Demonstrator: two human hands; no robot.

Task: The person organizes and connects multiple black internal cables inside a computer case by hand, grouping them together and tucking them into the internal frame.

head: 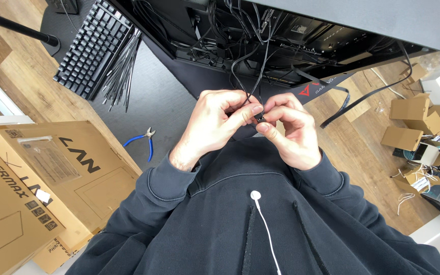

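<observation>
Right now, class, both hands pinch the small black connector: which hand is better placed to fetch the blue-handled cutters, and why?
Probably the left hand. The blue-handled cutters lie on the dark mat on its side, with nothing between. The right hand would have to cross over, and could keep holding the black connector.

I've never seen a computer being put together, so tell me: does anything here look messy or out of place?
Mostly the floor: small cardboard boxes and loose white ties lie scattered at right. Cables hang tangled in the open case. Both hands pinch one small connector.
</observation>
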